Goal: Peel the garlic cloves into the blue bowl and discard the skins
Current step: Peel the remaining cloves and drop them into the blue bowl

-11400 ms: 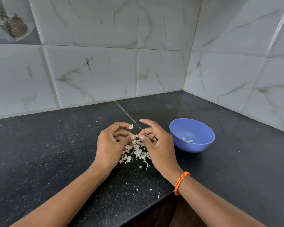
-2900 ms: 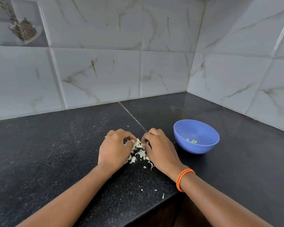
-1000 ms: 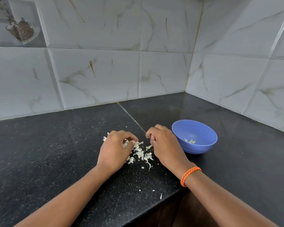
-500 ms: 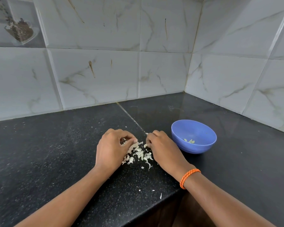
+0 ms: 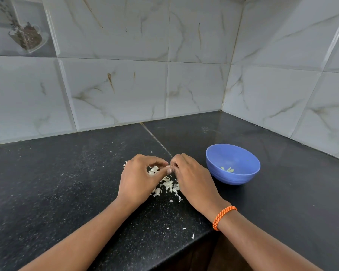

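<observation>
At the middle of the frame, the left hand (image 5: 139,178) and right hand (image 5: 192,178) curl fingertip to fingertip over the garlic skins (image 5: 167,185); what they pinch is hidden. The blue bowl (image 5: 233,165) sits just right, holding peeled cloves (image 5: 227,169).

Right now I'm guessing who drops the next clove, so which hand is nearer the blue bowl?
The right hand is nearer, just left of the blue bowl. The left hand lies farther left, beyond the garlic skins.
</observation>
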A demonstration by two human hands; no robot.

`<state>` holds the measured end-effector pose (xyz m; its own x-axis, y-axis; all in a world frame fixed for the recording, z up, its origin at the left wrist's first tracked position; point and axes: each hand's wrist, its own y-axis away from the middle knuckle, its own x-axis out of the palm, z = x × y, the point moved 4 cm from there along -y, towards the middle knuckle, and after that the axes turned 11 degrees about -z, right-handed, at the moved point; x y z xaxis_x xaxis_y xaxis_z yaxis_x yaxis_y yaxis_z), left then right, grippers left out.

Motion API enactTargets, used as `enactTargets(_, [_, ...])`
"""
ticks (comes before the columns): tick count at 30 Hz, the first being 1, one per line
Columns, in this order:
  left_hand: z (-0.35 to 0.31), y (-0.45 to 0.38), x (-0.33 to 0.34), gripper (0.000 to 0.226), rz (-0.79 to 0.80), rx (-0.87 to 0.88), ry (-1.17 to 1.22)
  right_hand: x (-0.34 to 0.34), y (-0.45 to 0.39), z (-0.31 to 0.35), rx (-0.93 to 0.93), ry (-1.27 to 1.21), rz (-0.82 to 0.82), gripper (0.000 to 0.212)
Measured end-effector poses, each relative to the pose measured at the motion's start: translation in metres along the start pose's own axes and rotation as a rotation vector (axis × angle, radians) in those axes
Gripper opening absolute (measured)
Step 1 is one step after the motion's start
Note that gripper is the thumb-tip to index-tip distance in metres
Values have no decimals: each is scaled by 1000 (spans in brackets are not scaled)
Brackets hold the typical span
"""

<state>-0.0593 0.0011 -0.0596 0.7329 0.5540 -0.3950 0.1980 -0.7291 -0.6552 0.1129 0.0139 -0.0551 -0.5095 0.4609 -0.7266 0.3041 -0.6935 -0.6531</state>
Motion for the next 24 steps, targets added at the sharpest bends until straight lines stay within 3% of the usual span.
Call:
enactTargets(17, [6,-3,-3,5,-39,-116,112,3,-3,-20,75,-210,-98,13])
enactTargets(21, [4,-2,-2,11,-16,-121,158,0,-8,-24,230,-477,-169,11])
enactTargets(24, [6,-2,0,10,-10,-135,166,5,-6,-23,318,-762,-50,22])
